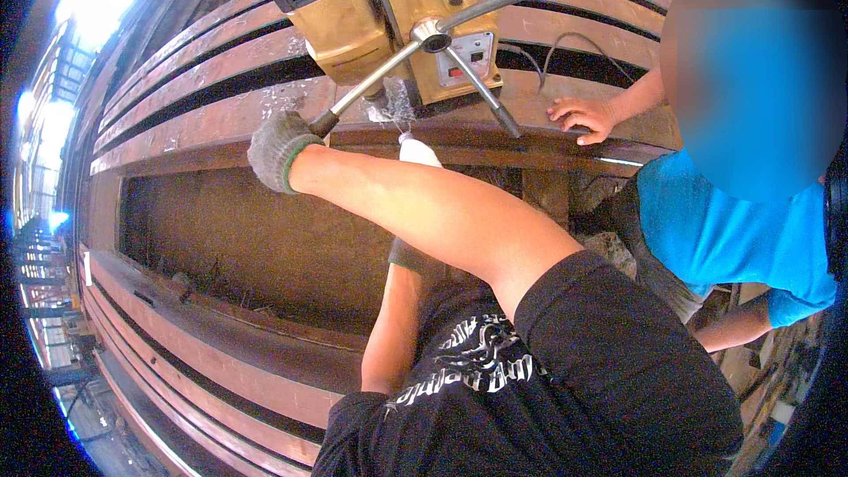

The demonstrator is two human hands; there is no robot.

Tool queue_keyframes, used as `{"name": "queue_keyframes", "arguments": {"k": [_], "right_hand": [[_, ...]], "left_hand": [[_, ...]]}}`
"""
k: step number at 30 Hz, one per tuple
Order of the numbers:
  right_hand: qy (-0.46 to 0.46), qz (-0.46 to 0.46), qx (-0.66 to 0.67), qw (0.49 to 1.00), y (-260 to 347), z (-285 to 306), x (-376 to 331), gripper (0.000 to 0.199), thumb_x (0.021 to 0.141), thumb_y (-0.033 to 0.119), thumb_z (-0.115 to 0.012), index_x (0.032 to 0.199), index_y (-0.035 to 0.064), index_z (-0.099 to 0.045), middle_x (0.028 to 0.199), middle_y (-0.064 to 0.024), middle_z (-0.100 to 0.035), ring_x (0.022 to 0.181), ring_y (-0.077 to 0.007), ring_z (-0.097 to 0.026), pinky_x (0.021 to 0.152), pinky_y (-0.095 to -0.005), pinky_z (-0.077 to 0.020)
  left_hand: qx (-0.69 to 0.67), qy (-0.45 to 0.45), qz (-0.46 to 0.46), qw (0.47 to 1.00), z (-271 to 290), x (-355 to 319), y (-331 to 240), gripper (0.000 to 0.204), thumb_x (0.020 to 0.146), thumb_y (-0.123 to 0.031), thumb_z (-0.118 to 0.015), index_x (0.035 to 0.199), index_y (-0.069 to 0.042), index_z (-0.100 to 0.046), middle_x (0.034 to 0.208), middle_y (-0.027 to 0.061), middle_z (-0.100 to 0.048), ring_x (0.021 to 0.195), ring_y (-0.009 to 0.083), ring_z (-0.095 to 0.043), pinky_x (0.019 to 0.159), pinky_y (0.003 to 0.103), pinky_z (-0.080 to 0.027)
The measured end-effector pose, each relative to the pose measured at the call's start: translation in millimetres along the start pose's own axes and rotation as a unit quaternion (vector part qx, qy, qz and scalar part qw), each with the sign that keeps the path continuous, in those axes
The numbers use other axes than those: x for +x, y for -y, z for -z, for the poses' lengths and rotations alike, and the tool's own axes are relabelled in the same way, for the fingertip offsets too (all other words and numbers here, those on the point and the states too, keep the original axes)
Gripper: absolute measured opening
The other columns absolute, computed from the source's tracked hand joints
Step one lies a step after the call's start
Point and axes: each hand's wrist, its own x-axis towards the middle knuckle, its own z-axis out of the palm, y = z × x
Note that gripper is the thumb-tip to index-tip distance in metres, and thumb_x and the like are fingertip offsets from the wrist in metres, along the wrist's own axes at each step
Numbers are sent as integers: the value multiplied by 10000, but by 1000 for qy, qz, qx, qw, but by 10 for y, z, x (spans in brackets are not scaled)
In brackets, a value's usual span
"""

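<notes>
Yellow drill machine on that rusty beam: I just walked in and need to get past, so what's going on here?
The person's right hand, in a grey knit glove, is closed around the grip of a metal feed handle on the yellow drill machine, which stands on the rusty brown steel beam. Their left hand is mostly hidden behind the right forearm; a white object pokes out near the metal shavings. A co-worker's bare hand rests on the beam.

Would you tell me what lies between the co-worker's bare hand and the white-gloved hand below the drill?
In the head view, a black-tipped feed-handle spoke slants down between the co-worker's bare hand and the white-gloved left hand.
</notes>
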Motion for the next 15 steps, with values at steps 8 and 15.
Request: {"name": "queue_keyframes", "arguments": {"k": [8,15], "right_hand": [[54,22,-53,997,-295,-1068,-298,204,827,221,-670,912,116,-822,924,-140,-788,867,-324,-763,643,-530,-591],[-21,52,120,991,-108,179,-75,334,825,358,-644,877,70,-806,873,-203,-765,825,-368,-760,687,-543,-594]], "left_hand": [[15,-10,20,1000,130,-352,128,505,1067,-308,-559,1470,-10,-493,1420,129,-606,1221,239,-631,1010,396,-540],[43,-60,77,994,414,-1043,323,505,1065,-308,-563,1467,-9,-496,1415,131,-610,1215,239,-636,1005,397,-545]]}}
